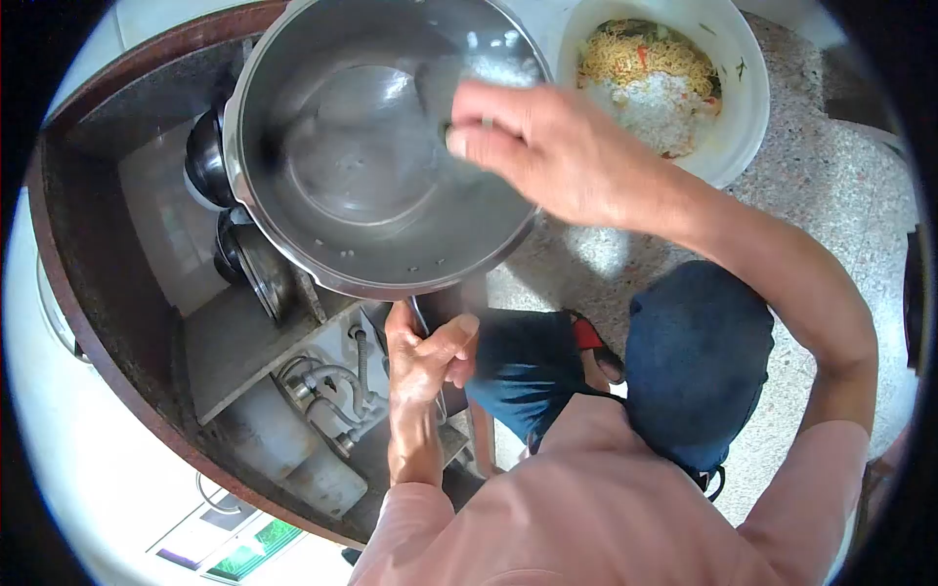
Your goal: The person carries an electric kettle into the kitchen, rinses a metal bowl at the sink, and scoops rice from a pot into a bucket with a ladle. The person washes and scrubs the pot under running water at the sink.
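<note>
A large metal pot (362,156), likely a pressure cooker body, is tilted so its inside faces me. My left hand (427,356) is wrapped around the pot's handle (418,314) at the near rim. Inside the pot, against its right wall, my right hand (532,146) has its fingers curled together; what they hold, if anything, is blurred. White rice grains (493,41) stick to the upper right wall, and a few bits cling low near the rim. Just right of the pot stands a white bucket (747,103) containing noodles (640,57) and rice (664,107).
On the left is an open curved cabinet (63,234) with dark pots (210,156) and a lid-like metal piece (266,269) on its shelf. Metal pipes and a hose (337,386) are in the lower part. Speckled floor (782,195) runs along the right.
</note>
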`<state>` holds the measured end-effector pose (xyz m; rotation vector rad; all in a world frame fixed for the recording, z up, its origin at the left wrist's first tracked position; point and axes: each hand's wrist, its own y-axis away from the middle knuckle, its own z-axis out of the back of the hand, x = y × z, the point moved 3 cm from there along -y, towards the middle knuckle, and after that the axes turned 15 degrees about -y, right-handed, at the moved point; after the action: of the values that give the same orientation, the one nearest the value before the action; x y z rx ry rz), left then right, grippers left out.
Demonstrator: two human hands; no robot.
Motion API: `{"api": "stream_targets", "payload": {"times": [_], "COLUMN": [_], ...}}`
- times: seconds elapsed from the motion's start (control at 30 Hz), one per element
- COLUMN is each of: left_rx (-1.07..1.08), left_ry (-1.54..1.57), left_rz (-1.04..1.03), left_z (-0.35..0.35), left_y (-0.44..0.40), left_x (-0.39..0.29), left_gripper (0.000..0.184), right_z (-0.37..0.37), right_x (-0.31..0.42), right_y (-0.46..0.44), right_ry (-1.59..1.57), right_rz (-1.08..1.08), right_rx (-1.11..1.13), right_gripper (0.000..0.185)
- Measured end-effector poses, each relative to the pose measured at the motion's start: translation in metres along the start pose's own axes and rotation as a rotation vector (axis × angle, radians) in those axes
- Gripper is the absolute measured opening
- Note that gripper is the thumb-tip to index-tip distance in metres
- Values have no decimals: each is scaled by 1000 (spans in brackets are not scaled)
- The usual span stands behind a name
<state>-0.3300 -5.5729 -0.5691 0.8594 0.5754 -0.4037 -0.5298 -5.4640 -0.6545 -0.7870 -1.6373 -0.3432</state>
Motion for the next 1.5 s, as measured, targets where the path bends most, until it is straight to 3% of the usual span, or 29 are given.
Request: {"api": "stream_targets", "payload": {"times": [0.07, 0.17, 0.2, 0.33, 0.43, 0.47, 0.6, 0.7, 0.9, 1.0, 1.2, 1.3, 1.4, 1.5], "left_rx": [23, 23, 20, 44, 46, 47, 41, 37, 50, 57, 29, 52, 75, 70], "left_ry": [7, 32, 35, 4, -18, -15, 52, 0, -22, -22, -52, -3, 19, 4], "left_rz": [7, 21, 23, 23, 13, 7, -19, -38, -4, 11, 29, 21, 6, 7], "left_z": [4, 6, 6, 6, 11, 14, 10, 10, 12, 10, 8, 9, 11, 11], "left_y": [-3, -3, -4, -3, -6, -7, -8, -8, -9, -7, -5, -7, -8, -8], "left_x": [3, 9, 9, 14, 15, 19, 21, 26, 21, 20, 14, 12, 17, 17], "left_gripper": [42, 43, 43, 43, 44, 43, 40, 39, 41, 40, 39, 39, 39, 38], "right_z": [-2, 25, 32, 14, 3, 12, 33, 19, 29, 39, 27, 38, 37, 24], "right_x": [-3, 1, 4, 10, 11, 5, -4, 6, -11, -13, 1, -15, -22, -4], "right_y": [14, 35, 32, 0, 0, 21, 37, 13, 40, 53, 15, 45, 52, 14], "right_ry": [80, 181, 71, 54, 98, 217, 119, 13, 348, 251, 209, 290, 148, 11], "right_rz": [6, -48, -139, 147, 147, 65, -26, 91, 182, 8, 120, 22, -71, 66], "right_rx": [120, 86, 67, -119, -21, 104, -24, -86, 13, 2, -57, -55, -161, -196], "right_gripper": [21, 22, 22, 21, 22, 22, 19, 19, 17, 10, 11, 14, 14, 16]}}
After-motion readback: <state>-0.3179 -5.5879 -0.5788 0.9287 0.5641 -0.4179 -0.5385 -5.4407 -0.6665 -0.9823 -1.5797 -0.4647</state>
